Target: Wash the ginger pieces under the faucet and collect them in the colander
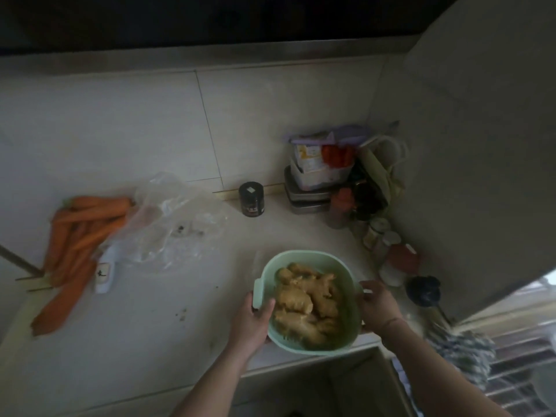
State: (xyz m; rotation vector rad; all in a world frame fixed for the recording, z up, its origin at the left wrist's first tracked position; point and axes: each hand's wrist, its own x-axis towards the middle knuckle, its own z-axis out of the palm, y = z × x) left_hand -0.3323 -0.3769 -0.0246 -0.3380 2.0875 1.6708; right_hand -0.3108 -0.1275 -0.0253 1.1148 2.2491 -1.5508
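head view, two hands gripping one colander [310, 299], ginger pieces [307, 302] heaped inside

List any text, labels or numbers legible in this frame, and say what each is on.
None can be read for certain.
White object beside the carrots: one dark mark, perhaps a character, too blurred.
Black jar: lid sticker and front label, too blurred.
Stacked containers in the corner: printed label, too small.

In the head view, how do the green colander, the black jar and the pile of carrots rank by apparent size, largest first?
1. pile of carrots
2. green colander, though it is nearer the camera, so this order is unsure
3. black jar, clearly smallest
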